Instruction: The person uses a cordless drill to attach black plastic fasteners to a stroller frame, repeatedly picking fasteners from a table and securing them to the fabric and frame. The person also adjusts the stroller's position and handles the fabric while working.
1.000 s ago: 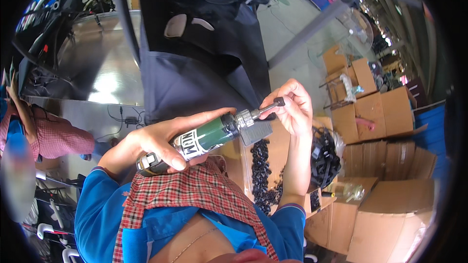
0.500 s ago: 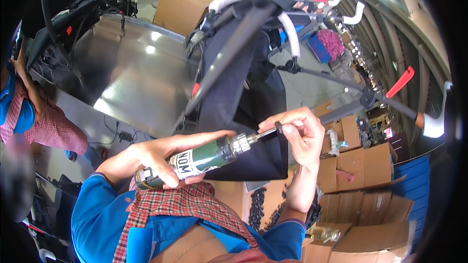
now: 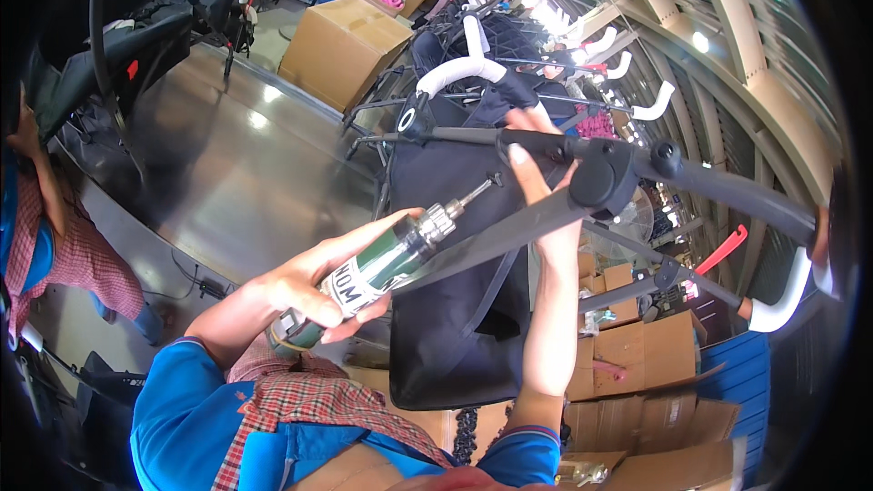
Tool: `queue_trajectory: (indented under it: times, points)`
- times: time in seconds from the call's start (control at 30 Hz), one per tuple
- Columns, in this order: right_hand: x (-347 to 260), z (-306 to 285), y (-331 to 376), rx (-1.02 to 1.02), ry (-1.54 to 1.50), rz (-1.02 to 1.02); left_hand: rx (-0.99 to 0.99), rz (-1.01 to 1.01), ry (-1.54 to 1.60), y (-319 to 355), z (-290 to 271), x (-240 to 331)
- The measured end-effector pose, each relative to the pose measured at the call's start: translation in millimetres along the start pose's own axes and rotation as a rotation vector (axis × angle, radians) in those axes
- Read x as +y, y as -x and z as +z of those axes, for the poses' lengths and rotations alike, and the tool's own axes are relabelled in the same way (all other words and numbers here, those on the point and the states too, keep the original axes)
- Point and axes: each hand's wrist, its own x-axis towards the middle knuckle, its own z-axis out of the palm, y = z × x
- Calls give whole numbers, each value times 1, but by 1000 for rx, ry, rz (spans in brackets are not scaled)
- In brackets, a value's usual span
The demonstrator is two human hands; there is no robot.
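Note:
My left hand (image 3: 305, 289) grips a green power screwdriver (image 3: 382, 264). Its silver chuck and bit (image 3: 473, 193) point up and to the right, toward a black metal frame (image 3: 582, 186) with dark fabric (image 3: 455, 309) hanging from it. My right hand (image 3: 536, 155) reaches up and holds the frame bar beside a round black joint (image 3: 602, 177), just to the right of the bit's tip. The bit's tip is close to the bar and to my right fingers; contact cannot be told.
A shiny metal work surface (image 3: 227, 173) lies on the left. Another person in a plaid shirt (image 3: 55, 236) stands at the far left. Cardboard boxes (image 3: 341, 32) stand behind and at lower right (image 3: 655, 400). More frames with white handles (image 3: 473, 64) are stacked behind.
My view has tilted upward. My right hand left the screwdriver's tip and rose to grip the frame bar. The screwdriver now points up toward the frame.

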Motion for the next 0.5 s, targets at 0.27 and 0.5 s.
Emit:
queue_trajectory:
  times: [0.27, 0.5]
  points:
    - [14, 1, -6, -66, 26, -21, 96, -38, 45, -25, -27, 5]
    - [15, 1, -5, -70, 70, -23, 121, -56, 52, -37, -28, 7]
